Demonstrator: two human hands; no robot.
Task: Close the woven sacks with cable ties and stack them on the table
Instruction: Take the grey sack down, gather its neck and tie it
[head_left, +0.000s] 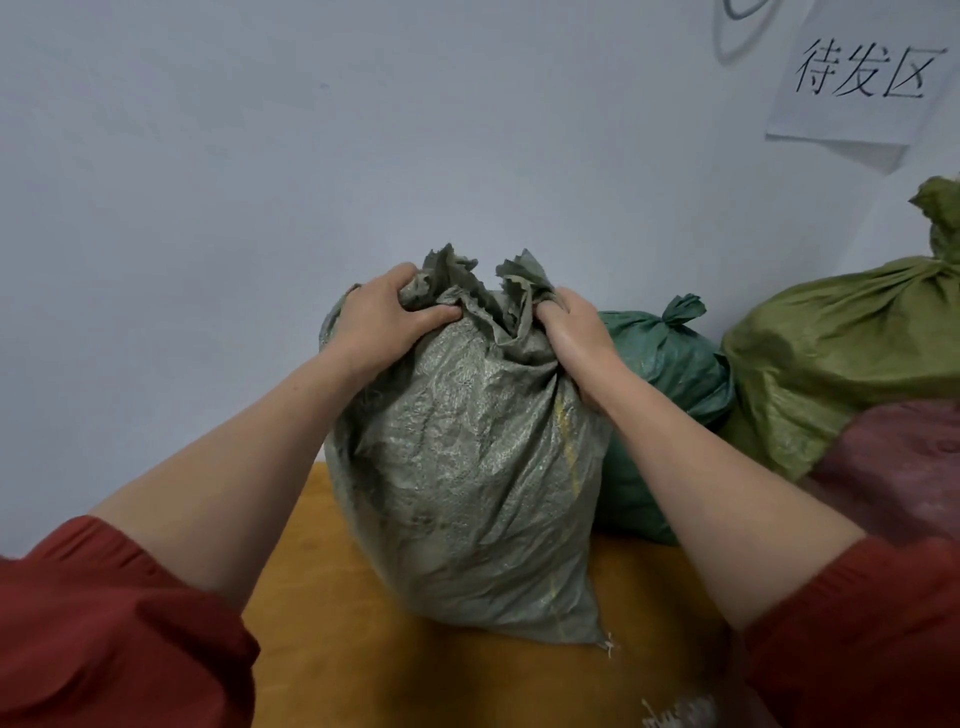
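Head view showed a grey sack (467, 457) upright on the table (311, 597). Left hand (387, 317) and right hand (574, 332) each clutched its bunched mouth.

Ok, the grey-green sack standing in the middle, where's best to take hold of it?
Probably by its gathered mouth, from above. The grey-green sack stands upright, its body bulging with no handle; only the crumpled top gives purchase, where the left hand and right hand grip.

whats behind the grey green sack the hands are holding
A teal sack with a tied neck sits behind its right side, partly covered by the grey-green sack and the right arm. The pale wall rises beyond. Anything directly behind the sack's body is hidden.
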